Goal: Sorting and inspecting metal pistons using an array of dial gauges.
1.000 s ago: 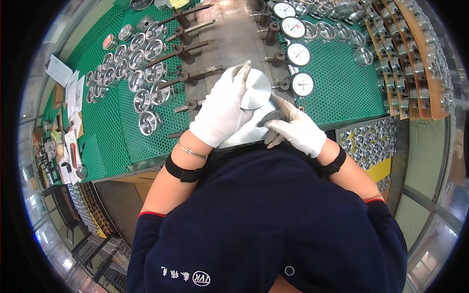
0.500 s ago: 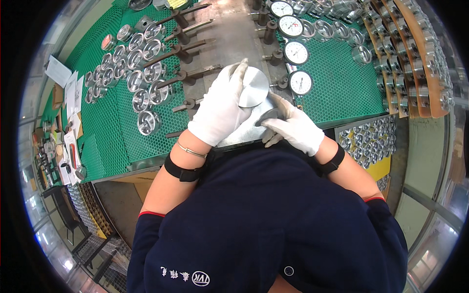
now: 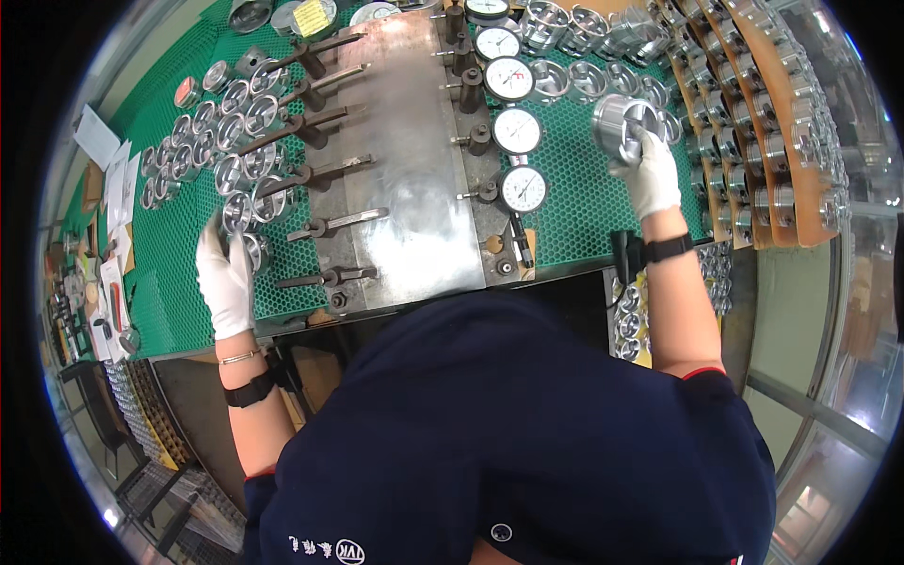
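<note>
My right hand point(image 3: 653, 177), in a white glove, grips a shiny metal piston point(image 3: 617, 122) by its skirt and holds it above the green mat on the right, near a row of pistons. My left hand point(image 3: 226, 282), also gloved in white, is at the near end of a group of pistons on the left. Its fingers are apart, with the fingertips beside one piston point(image 3: 238, 213); whether they touch it I cannot tell. Another piston point(image 3: 257, 252) sits just right of that hand, partly hidden by it.
Between my hands lies a flat steel plate point(image 3: 414, 217), flanked by clamp posts with bars and several dial gauges point(image 3: 524, 189). Green perforated matting point(image 3: 574, 212) covers the bench. Pistons stand in a rack with brown dividers point(image 3: 772, 122) at the right. Papers point(image 3: 113, 188) lie far left.
My hands have parted from over the steel plate. The right carried a piston to the right side; the left moved to the pistons on the left. The view has shifted slightly.
</note>
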Tool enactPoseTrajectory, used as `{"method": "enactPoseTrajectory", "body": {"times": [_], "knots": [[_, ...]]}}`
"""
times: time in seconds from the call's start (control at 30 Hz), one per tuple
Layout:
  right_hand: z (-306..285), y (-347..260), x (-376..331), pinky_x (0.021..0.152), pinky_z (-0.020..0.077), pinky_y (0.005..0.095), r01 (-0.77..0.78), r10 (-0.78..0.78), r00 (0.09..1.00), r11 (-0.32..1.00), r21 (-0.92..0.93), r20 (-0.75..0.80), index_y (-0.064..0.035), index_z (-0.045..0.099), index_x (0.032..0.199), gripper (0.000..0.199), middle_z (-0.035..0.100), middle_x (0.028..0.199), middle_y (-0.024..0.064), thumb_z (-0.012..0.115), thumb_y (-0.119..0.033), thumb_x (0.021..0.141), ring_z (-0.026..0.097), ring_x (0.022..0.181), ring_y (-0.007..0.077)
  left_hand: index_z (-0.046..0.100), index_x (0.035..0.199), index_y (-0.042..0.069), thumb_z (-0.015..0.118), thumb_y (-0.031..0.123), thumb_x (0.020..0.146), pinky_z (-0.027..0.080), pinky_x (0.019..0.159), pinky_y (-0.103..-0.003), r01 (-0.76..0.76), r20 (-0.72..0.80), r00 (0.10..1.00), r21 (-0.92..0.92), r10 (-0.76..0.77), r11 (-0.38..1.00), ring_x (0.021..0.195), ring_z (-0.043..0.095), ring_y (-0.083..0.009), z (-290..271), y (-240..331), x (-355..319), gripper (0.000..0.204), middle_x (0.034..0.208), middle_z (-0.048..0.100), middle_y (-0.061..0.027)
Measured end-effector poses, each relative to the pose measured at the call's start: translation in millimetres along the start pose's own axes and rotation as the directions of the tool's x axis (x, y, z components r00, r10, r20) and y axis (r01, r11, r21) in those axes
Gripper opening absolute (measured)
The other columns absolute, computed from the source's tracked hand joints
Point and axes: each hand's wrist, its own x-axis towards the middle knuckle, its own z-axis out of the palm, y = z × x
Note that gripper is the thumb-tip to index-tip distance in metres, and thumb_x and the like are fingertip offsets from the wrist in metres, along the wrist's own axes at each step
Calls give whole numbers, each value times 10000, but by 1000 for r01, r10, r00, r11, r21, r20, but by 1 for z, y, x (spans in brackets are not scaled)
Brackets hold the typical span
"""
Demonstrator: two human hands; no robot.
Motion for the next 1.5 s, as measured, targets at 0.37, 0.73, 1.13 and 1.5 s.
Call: {"method": "enactPoseTrajectory", "body": {"times": [0.37, 0.73, 1.13, 1.5], "knots": [[-32, 110, 90, 762, 584, 328, -672, 635, 730, 734, -99, -252, 31, 331, 1420, 564, 565, 1299, 219, 594, -102, 938, 694, 895, 282, 489, 1434, 164, 682, 82, 832, 540, 856, -451, -13, 181, 975, 627, -129, 779, 974, 639, -391, 36, -50, -60, 638, 1096, 640, -220], [56, -66, -12, 801, 592, 323, -193, 187, 981, 945, 262, 46, 18, 405, 1410, 454, 596, 1275, 175, 536, -50, 980, 678, 928, 226, 454, 1413, 4, 506, 64, 997, 553, 682, -248, 534, 320, 844, -578, -431, 617, 844, 646, -113, -43, 18, -43, 424, 1035, 655, -87], [158, -154, -101, 942, 516, 454, 329, -33, 619, 919, -220, 785, -107, 263, 1544, 997, 526, 1296, 251, 790, -345, 731, 603, 1104, 438, 472, 1383, -16, 516, 38, 925, 524, 877, -329, 2, 607, 771, -304, 192, 953, 963, 665, -285, -8, 150, -26, 463, 1085, 666, -159], [130, -149, -114, 996, 489, 398, -63, 280, 728, 936, -346, 626, 10, 340, 1491, 800, 527, 1350, 272, 696, -261, 827, 584, 1182, 395, 367, 1462, -8, 825, 227, 691, 464, 993, -454, -539, 390, 722, -203, 572, 818, 1192, 524, -407, 44, 167, -26, 927, 1309, 515, -234]]}}
